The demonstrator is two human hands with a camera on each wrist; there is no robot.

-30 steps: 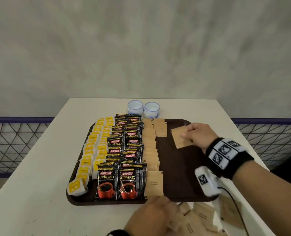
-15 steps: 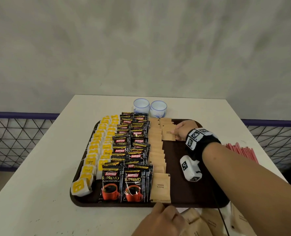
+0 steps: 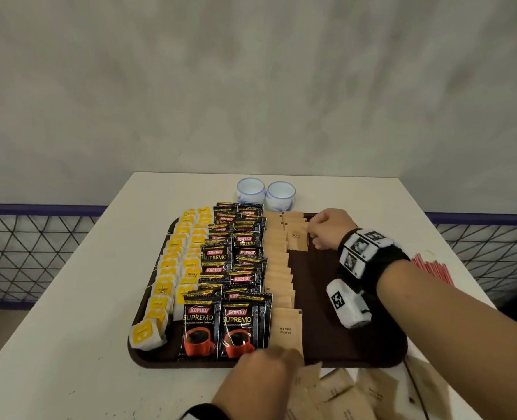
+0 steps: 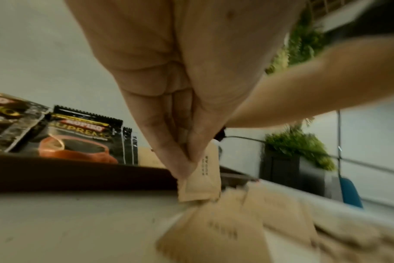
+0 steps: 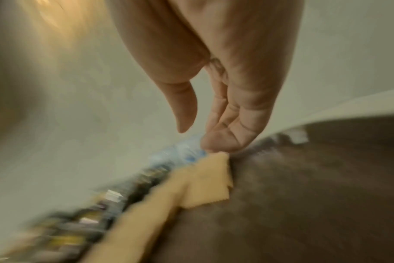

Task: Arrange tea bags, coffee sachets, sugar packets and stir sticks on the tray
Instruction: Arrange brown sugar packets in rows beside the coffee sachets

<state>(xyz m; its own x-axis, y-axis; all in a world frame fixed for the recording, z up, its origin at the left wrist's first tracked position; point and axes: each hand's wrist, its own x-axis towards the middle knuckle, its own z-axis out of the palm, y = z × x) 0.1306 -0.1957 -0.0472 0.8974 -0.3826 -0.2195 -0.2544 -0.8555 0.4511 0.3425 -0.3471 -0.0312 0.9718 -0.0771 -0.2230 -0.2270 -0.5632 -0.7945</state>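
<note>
On the brown tray [image 3: 327, 301] lie rows of yellow tea bags [image 3: 172, 268], black coffee sachets [image 3: 236, 262] and a column of brown sugar packets [image 3: 277, 274]. My right hand [image 3: 324, 228] is at the tray's far end. Its fingertips [image 5: 214, 146] touch the corner of a sugar packet [image 3: 296, 239] that lies flat at the top of a short second column, and the thumb is off it. My left hand [image 3: 263, 377] is at the tray's near edge. It pinches one sugar packet [image 4: 202, 179] between thumb and fingers, just above the loose pile.
Loose sugar packets [image 3: 342, 392] are scattered on the white table in front of the tray. Red stir sticks [image 3: 430, 268] lie on the table right of the tray. Two small white cups [image 3: 250, 190] stand behind it. The tray's right half is bare.
My right hand carried a sugar packet from the tray's right middle to the far end and laid it beside the sugar column. My left hand stayed at the loose pile.
</note>
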